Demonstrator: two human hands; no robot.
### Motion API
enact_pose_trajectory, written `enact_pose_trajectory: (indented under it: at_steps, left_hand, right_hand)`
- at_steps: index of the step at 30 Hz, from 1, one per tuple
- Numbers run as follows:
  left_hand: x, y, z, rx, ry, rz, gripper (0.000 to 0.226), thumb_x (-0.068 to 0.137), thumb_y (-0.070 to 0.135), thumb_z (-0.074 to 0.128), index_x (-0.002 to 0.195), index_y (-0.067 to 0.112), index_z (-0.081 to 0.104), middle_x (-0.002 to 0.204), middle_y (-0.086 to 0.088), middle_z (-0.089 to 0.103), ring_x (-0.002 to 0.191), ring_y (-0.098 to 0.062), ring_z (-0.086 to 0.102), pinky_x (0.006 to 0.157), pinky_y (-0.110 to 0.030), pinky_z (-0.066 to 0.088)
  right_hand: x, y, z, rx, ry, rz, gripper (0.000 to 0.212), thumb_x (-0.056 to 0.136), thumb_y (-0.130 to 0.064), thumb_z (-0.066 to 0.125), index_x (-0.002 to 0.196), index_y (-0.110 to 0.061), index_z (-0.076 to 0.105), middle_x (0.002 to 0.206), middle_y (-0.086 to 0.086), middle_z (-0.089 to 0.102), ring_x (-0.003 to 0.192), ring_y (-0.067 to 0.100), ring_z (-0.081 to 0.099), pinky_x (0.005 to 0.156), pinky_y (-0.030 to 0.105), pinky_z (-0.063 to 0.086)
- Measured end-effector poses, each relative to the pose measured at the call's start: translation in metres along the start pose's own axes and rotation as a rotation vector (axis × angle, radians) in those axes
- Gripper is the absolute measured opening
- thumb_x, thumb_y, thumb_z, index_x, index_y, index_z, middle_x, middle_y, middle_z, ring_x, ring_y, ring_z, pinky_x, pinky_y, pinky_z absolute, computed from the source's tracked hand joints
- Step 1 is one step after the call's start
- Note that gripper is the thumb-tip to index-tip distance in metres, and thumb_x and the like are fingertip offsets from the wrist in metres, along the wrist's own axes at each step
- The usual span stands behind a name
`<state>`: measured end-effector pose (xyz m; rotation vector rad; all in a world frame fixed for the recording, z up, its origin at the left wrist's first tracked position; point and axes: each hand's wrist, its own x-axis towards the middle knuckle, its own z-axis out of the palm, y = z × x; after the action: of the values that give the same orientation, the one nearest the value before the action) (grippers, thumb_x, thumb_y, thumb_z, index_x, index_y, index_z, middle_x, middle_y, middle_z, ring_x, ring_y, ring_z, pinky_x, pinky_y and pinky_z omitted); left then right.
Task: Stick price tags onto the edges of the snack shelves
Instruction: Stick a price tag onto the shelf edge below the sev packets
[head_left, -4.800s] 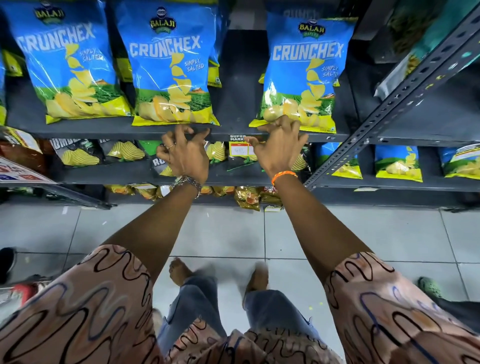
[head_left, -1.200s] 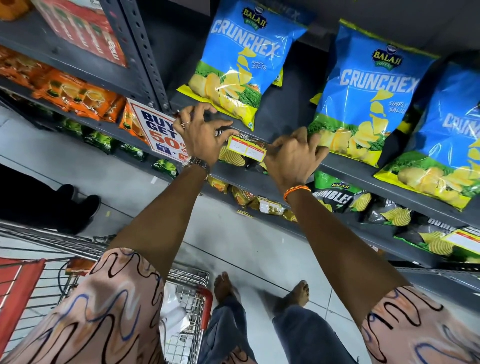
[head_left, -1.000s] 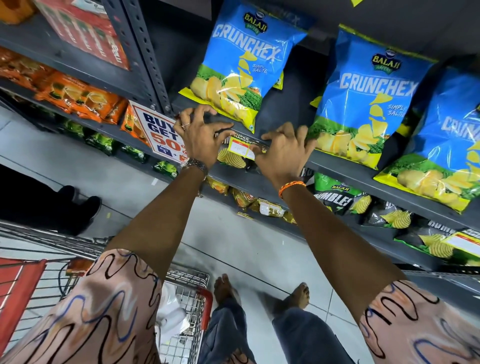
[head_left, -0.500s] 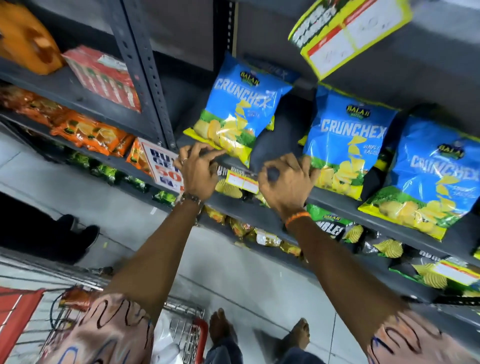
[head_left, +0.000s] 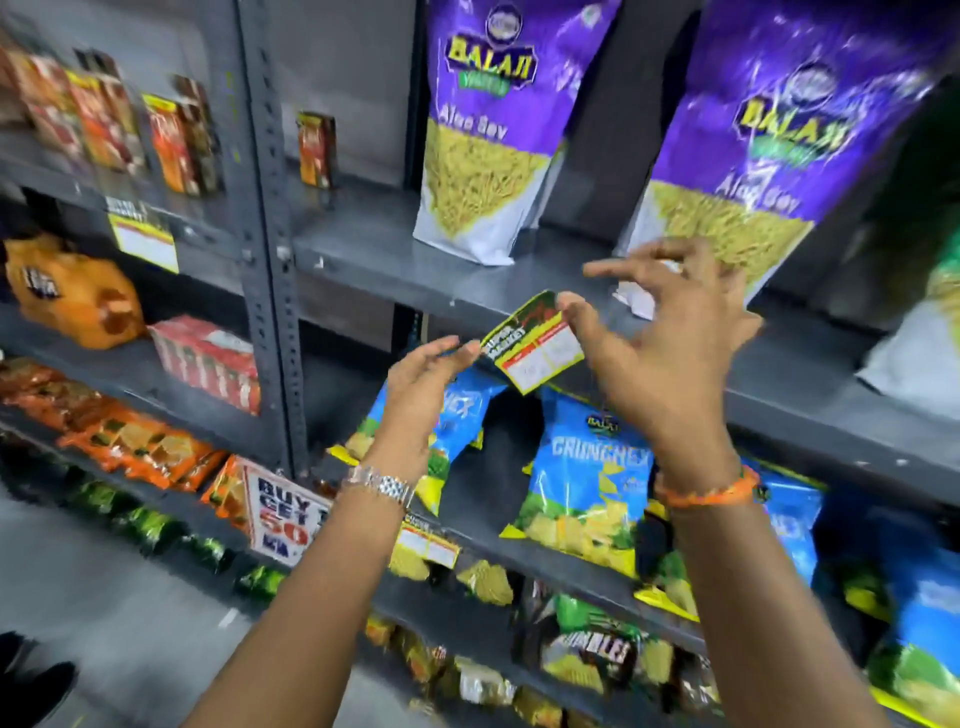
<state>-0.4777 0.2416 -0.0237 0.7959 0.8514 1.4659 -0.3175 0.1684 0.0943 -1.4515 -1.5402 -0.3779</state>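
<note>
A yellow, red and white price tag (head_left: 537, 345) hangs tilted at the front edge of the grey shelf (head_left: 363, 275) that carries the purple Aloo Sev bags (head_left: 483, 130). My right hand (head_left: 660, 364) pinches the tag's upper right corner with thumb and forefinger, its other fingers spread. The fingertips of my left hand (head_left: 421, 395) hold the tag's left end. One shelf lower, another price tag (head_left: 428, 543) sits stuck on the edge under the blue Crunchex bags (head_left: 582, 488).
A perforated grey upright post (head_left: 270, 234) divides the racks. Left of it are orange and red snack packs and a yellow tag (head_left: 143, 239). A "buy get 50" sign (head_left: 283, 514) hangs low on the post. Someone's dark shoe (head_left: 31, 680) is on the floor at the lower left.
My view and both hands have risen from the Crunchex shelf edge, where a tag stays stuck, to the shelf above. Both hands now hold the tag hanging there.
</note>
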Motion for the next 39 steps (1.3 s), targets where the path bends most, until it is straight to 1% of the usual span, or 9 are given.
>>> enact_pose_trajectory:
  at_steps: [3, 5, 7, 11, 15, 17, 23, 32, 39]
  left_hand:
    - [-0.005, 0.006, 0.016, 0.064, -0.063, 0.034, 0.032, 0.067, 0.036, 0.090, 0.088, 0.014, 0.080, 0.102, -0.018, 0.076, 0.106, -0.032, 0.071, 0.103, -0.052, 0.051]
    - [-0.008, 0.003, 0.022, 0.132, -0.016, 0.095, 0.010, 0.085, 0.021, 0.080, 0.088, 0.012, 0.078, 0.085, -0.006, 0.075, 0.079, -0.007, 0.069, 0.084, -0.028, 0.056]
    - [-0.011, -0.001, 0.027, 0.183, 0.008, 0.160, 0.006, 0.091, 0.017, 0.074, 0.090, 0.011, 0.076, 0.079, 0.000, 0.071, 0.066, 0.002, 0.060, 0.070, -0.013, 0.048]
    - [-0.009, -0.007, 0.030, 0.183, 0.097, 0.195, 0.009, 0.090, 0.019, 0.076, 0.093, 0.011, 0.078, 0.081, 0.002, 0.072, 0.072, 0.000, 0.062, 0.073, -0.017, 0.048]
    - [-0.005, -0.008, 0.027, 0.240, 0.196, 0.205, 0.008, 0.077, 0.042, 0.083, 0.081, 0.036, 0.081, 0.087, 0.010, 0.078, 0.103, -0.017, 0.068, 0.100, -0.042, 0.049]
    - [-0.003, -0.007, 0.025, 0.362, 0.279, 0.242, 0.015, 0.065, 0.062, 0.079, 0.075, 0.051, 0.077, 0.091, 0.016, 0.076, 0.116, -0.024, 0.060, 0.103, -0.051, 0.045]
    - [-0.021, 0.019, 0.032, 0.790, 0.470, 0.369, 0.010, 0.076, 0.050, 0.080, 0.074, 0.052, 0.071, 0.110, 0.019, 0.042, 0.121, -0.023, 0.036, 0.099, -0.042, 0.027]
    - [-0.008, 0.055, 0.023, 1.207, 0.392, 0.597, 0.016, 0.076, 0.060, 0.076, 0.084, 0.047, 0.077, 0.125, 0.010, 0.045, 0.125, -0.033, 0.034, 0.102, -0.054, 0.032]
    - [-0.007, 0.078, 0.027, 1.348, 0.319, 0.667, 0.021, 0.073, 0.062, 0.077, 0.085, 0.045, 0.078, 0.125, 0.012, 0.048, 0.125, -0.029, 0.033, 0.094, -0.047, 0.024]
  right_hand:
    - [0.035, -0.002, 0.001, -0.182, -0.329, -0.044, 0.048, 0.073, -0.069, 0.073, 0.111, -0.039, 0.073, 0.133, -0.008, 0.047, 0.128, 0.028, 0.032, 0.096, 0.047, 0.028]
    - [0.048, -0.008, 0.006, -0.267, -0.499, -0.067, 0.043, 0.076, -0.063, 0.076, 0.110, -0.037, 0.074, 0.136, -0.005, 0.047, 0.129, 0.027, 0.029, 0.087, 0.039, 0.022]
    - [0.054, -0.013, 0.009, -0.277, -0.559, -0.074, 0.031, 0.081, -0.051, 0.078, 0.106, -0.032, 0.076, 0.133, 0.000, 0.050, 0.127, 0.025, 0.030, 0.077, 0.034, 0.017]
    - [0.059, -0.017, 0.010, -0.337, -0.526, -0.128, 0.020, 0.085, -0.039, 0.077, 0.101, -0.027, 0.078, 0.130, 0.002, 0.053, 0.123, 0.025, 0.036, 0.064, 0.034, 0.005]
    - [0.059, -0.013, 0.017, -0.330, -0.489, -0.135, 0.014, 0.082, -0.034, 0.078, 0.092, -0.024, 0.079, 0.126, 0.000, 0.055, 0.121, 0.026, 0.034, 0.078, 0.038, 0.016]
    - [0.056, -0.009, 0.020, -0.340, -0.449, -0.115, 0.013, 0.080, -0.035, 0.079, 0.087, -0.023, 0.078, 0.123, -0.002, 0.055, 0.122, 0.027, 0.034, 0.082, 0.041, 0.021]
    - [0.035, 0.005, 0.025, -0.306, -0.304, -0.028, 0.011, 0.076, -0.036, 0.078, 0.079, -0.025, 0.078, 0.129, -0.008, 0.050, 0.120, 0.027, 0.031, 0.084, 0.043, 0.021]
    - [-0.012, 0.013, 0.035, -0.257, -0.126, 0.108, 0.007, 0.076, -0.040, 0.077, 0.075, -0.032, 0.077, 0.148, -0.006, 0.038, 0.127, 0.032, 0.025, 0.088, 0.046, 0.024]
    - [-0.024, 0.014, 0.039, -0.197, -0.094, 0.208, 0.003, 0.073, -0.034, 0.076, 0.072, -0.032, 0.075, 0.149, -0.005, 0.037, 0.128, 0.035, 0.027, 0.092, 0.051, 0.026]
